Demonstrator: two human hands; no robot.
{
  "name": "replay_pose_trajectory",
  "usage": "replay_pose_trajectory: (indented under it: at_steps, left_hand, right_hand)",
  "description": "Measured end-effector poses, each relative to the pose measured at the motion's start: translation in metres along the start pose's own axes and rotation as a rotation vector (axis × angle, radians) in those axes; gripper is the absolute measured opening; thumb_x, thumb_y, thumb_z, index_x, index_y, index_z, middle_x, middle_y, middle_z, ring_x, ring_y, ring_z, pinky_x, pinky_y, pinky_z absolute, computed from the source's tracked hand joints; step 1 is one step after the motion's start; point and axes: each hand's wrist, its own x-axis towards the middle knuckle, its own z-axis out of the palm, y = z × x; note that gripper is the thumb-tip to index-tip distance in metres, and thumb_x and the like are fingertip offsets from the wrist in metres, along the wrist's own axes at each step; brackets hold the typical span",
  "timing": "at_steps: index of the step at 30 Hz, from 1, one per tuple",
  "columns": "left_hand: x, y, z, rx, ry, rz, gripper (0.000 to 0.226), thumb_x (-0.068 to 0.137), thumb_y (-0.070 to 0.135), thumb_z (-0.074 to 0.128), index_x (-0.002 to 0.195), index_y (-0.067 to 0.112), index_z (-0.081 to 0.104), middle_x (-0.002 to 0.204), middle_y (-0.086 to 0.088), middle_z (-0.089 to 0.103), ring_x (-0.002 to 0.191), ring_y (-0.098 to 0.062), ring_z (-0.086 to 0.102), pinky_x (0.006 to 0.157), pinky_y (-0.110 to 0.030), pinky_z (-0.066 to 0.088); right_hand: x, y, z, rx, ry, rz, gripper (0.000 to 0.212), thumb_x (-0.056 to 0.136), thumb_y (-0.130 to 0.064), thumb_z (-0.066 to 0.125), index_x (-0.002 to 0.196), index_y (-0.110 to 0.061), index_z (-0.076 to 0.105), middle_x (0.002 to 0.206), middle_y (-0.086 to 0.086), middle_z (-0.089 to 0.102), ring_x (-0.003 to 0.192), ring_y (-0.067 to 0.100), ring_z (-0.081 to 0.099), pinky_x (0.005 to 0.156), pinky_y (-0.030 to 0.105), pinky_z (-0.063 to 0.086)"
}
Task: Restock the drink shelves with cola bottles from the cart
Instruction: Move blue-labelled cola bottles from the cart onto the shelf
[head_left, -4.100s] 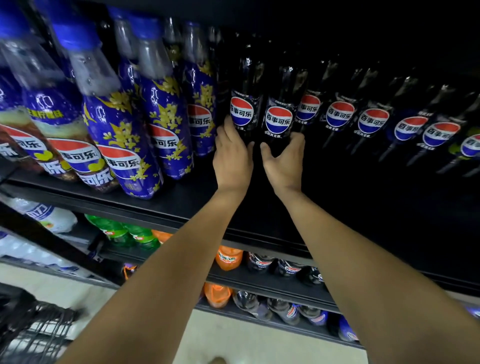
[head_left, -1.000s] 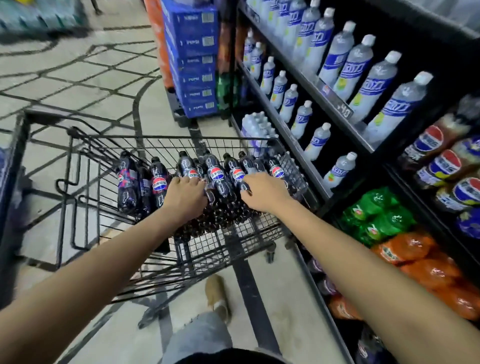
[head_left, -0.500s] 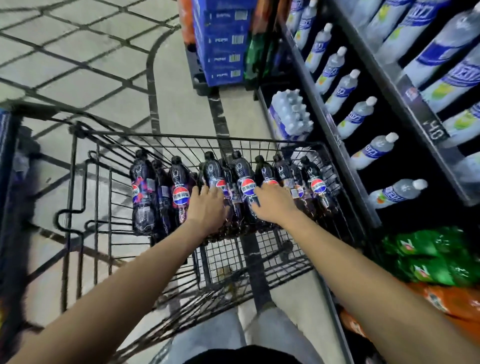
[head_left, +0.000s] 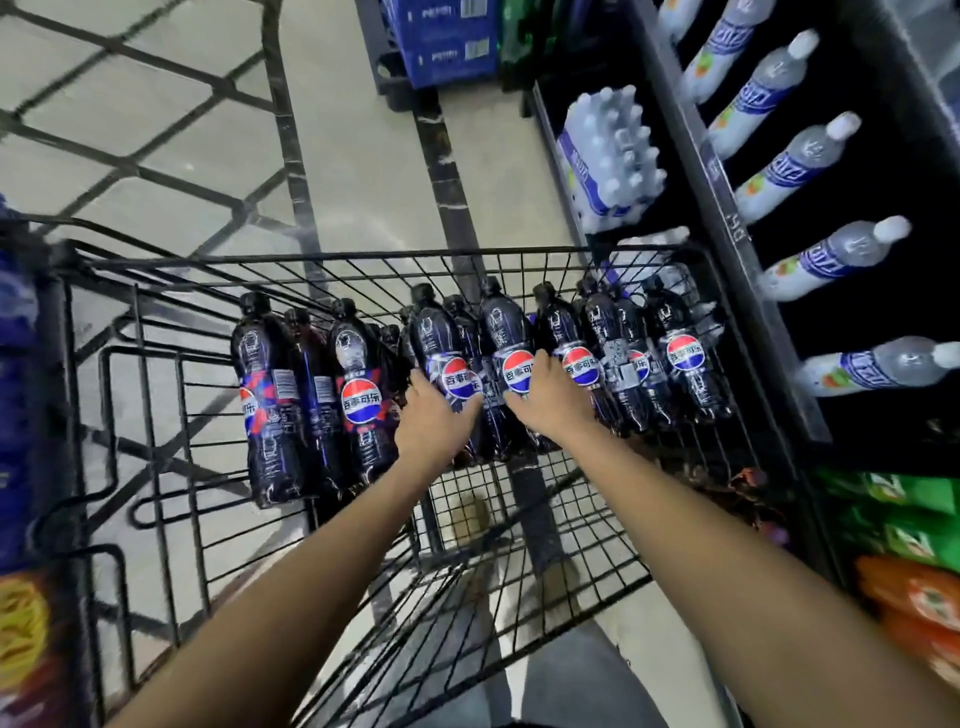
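Observation:
A black wire cart (head_left: 363, 257) holds several dark cola bottles with red, white and blue labels, standing in a row. My left hand (head_left: 434, 421) grips one cola bottle (head_left: 441, 338) near the middle of the row. Right beside it, my right hand (head_left: 548, 397) grips the neighbouring cola bottle (head_left: 504, 327). Both bottles still stand among the others in the cart. More cola bottles stand at the left (head_left: 265, 364) and right (head_left: 680, 353) of the row.
Black drink shelves (head_left: 727, 208) run along the right with pale bottles lying on them (head_left: 836, 257), and a shrink-wrapped pack (head_left: 608, 156) stands low. Green (head_left: 904, 525) and orange (head_left: 924, 603) bottles fill the lower right. Blue crates (head_left: 447, 41) stand on the tiled floor ahead.
I turned from the shelf down to the cart. Both hands reached into it and now hold two middle bottles; the view has come closer to the cart.

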Motion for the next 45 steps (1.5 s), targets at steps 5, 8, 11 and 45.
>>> replay_pose_trajectory:
  at_steps: [5, 8, 11, 45]
  left_hand:
    - [0.014, 0.005, 0.008, -0.147, 0.036, -0.079, 0.100, 0.085, 0.054, 0.063, 0.149, 0.000, 0.008, 0.153, -0.018, 0.024, 0.132, -0.033, 0.041, 0.099, -0.044, 0.042]
    - [0.018, 0.006, 0.008, -0.236, 0.051, -0.104, 0.087, 0.083, 0.048, 0.069, 0.140, 0.001, 0.022, 0.140, -0.018, 0.038, 0.115, -0.034, 0.052, 0.089, -0.043, 0.049]
    - [0.019, 0.005, 0.007, -0.255, 0.037, -0.110, 0.083, 0.083, 0.045, 0.070, 0.137, 0.002, 0.024, 0.136, -0.018, 0.040, 0.111, -0.034, 0.054, 0.088, -0.044, 0.050]
    - [-0.233, 0.107, 0.079, -0.399, -0.125, 0.747, 0.068, 0.090, 0.010, 0.061, 0.142, -0.005, 0.021, 0.104, 0.003, 0.051, 0.076, 0.021, 0.052, 0.066, 0.004, 0.036]
  right_hand:
    - [0.014, -0.003, 0.015, 0.129, 0.074, 0.062, 0.079, 0.087, -0.049, 0.063, 0.141, -0.003, 0.028, 0.137, 0.013, 0.046, 0.119, 0.030, 0.053, 0.081, 0.035, 0.045]
    - [0.016, -0.002, 0.020, 0.173, 0.097, 0.095, 0.076, 0.084, -0.049, 0.067, 0.135, -0.004, 0.034, 0.129, 0.012, 0.051, 0.112, 0.029, 0.056, 0.076, 0.034, 0.044]
    - [0.017, -0.003, 0.022, 0.228, 0.106, 0.137, 0.073, 0.081, -0.048, 0.070, 0.131, -0.005, 0.039, 0.126, 0.011, 0.053, 0.109, 0.029, 0.057, 0.073, 0.032, 0.041]
    - [-0.270, 0.164, -0.020, 1.052, 0.735, 0.123, 0.033, 0.065, -0.048, 0.071, 0.088, -0.032, 0.053, 0.084, -0.015, 0.065, 0.074, -0.005, 0.061, 0.065, 0.024, 0.050]
